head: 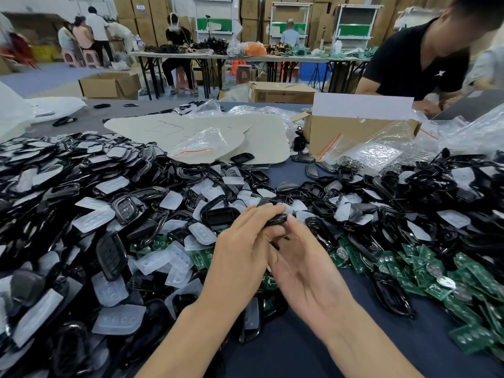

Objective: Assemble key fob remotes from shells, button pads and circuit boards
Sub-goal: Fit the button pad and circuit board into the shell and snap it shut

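On a warehouse bench (pixel 289 173) heaped with black shells (pixel 68 186) at left, clear button pads (pixel 201 233) mid-pile and green circuit boards (pixel 425 276) at right, the left hand (pixel 240 246) and right hand (pixel 305 266) both grip a black fob (pixel 276 219) above the near-centre heap, where an uneven squeeze could misalign its halves or drop it among look-alike parts.

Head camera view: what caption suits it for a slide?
Over a table heaped with shells, clear button pads and green circuit boards, left hand and right hand hold a black key fob.
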`<state>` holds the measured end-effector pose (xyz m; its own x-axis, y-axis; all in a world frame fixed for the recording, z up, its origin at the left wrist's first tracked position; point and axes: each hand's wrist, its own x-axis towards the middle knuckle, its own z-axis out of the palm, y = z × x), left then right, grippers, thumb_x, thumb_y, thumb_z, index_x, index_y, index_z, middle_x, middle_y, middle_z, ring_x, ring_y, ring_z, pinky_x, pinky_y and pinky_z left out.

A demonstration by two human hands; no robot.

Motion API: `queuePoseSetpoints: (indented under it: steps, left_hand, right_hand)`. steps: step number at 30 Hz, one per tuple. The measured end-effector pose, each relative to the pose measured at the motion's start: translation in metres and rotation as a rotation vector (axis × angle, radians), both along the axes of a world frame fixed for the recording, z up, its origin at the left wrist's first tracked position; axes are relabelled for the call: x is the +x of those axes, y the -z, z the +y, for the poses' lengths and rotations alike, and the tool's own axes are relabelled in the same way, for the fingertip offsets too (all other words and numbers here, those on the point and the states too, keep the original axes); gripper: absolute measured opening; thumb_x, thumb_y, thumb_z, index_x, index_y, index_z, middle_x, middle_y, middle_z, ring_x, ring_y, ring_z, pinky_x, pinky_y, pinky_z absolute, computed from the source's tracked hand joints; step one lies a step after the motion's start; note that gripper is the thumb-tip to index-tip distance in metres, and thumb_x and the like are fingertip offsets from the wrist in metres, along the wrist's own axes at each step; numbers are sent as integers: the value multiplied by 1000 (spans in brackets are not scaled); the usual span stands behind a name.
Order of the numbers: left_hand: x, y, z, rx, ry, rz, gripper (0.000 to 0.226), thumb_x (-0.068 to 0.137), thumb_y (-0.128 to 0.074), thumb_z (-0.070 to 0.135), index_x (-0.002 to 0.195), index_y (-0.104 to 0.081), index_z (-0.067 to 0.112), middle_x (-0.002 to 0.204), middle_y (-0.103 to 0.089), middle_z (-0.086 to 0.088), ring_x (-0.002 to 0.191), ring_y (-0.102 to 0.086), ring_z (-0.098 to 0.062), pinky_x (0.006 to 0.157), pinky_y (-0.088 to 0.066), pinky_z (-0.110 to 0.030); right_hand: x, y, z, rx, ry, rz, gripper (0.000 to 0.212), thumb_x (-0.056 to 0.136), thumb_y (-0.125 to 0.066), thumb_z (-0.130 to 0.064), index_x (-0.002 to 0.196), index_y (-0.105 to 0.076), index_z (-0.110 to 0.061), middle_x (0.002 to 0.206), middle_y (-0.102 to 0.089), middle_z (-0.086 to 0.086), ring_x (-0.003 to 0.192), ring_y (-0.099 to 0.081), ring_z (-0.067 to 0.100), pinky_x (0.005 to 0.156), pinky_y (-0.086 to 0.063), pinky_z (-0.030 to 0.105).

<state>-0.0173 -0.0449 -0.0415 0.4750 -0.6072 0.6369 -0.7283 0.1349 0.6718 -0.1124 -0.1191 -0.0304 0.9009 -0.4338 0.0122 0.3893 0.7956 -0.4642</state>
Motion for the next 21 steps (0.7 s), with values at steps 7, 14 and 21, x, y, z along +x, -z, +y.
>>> queuePoseSetpoints:
  steps: [7,14,21]
  left_hand:
    - [0,-4,1,-22,0,26,47,88,-55,-5,121,-68,27,106,-68,13,94,-67,-4,78,-46,-8]
    - [-3,-8,2,-37,-23,3,47,83,-52,-4,119,-71,19,107,-70,11,94,-66,1,82,-47,-8]
    - [-4,-10,2,-23,20,52,43,87,-53,-2,119,-71,20,105,-69,15,95,-66,1,81,-45,-6]
  right_hand:
    - [0,0,-3,27,-28,-22,25,97,-59,-12,109,-74,4,99,-70,13,83,-69,16,86,-58,28]
    - [1,1,-2,24,-11,-15,21,98,-60,-11,104,-75,1,99,-69,12,83,-68,15,86,-57,28]
    - [-1,1,-5,-7,-21,-10,26,100,-55,-13,107,-75,3,101,-71,14,88,-71,17,86,-57,27]
